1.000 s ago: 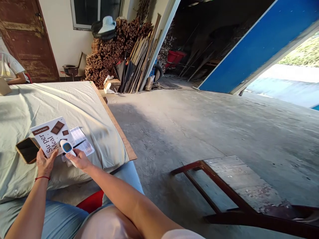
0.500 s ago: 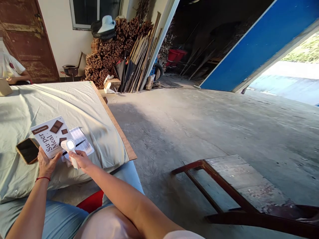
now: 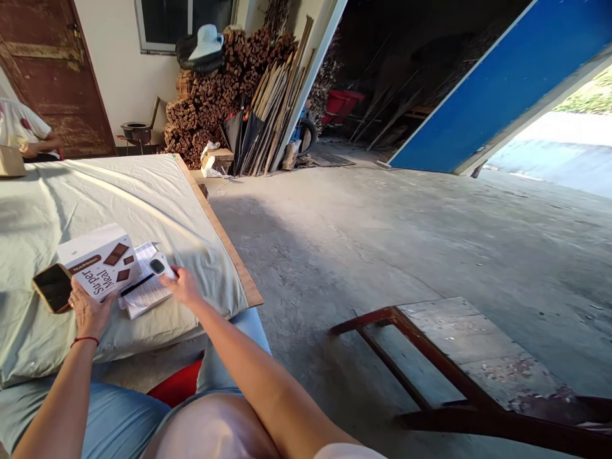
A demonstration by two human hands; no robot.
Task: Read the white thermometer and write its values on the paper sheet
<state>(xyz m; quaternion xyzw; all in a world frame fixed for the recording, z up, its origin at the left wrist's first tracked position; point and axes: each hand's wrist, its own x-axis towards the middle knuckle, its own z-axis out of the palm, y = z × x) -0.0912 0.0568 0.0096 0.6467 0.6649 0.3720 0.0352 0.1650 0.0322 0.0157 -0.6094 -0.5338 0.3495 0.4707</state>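
My left hand (image 3: pixel 90 312) grips the near edge of a white box (image 3: pixel 108 264) printed "Su-per Meal" with brown chocolate squares. The box is tilted, so its front and a plain white side show. My right hand (image 3: pixel 184 287) is closed around a white handheld device (image 3: pixel 161 264) with a rounded head and a dark oval window; its kind is not certain. Below the device lies a sheaf of written paper (image 3: pixel 148 296), with a black pen (image 3: pixel 138 284) across it. Left of the box, a phone (image 3: pixel 52 288) with a dark screen lies on the cloth.
A pale cloth covers the table (image 3: pixel 157 197), with a wooden edge (image 3: pixel 220 236) at its right. Across the table is another person (image 3: pixel 29 131) beside a cardboard box (image 3: pixel 10 161). A wooden chair (image 3: pixel 468 344) lies at the right. Firewood (image 3: pixel 205 102) is stacked against the wall.
My right hand has moved the white device right, away from the box, and turned it, so its window now looks dark. The box has tipped, showing its white side.
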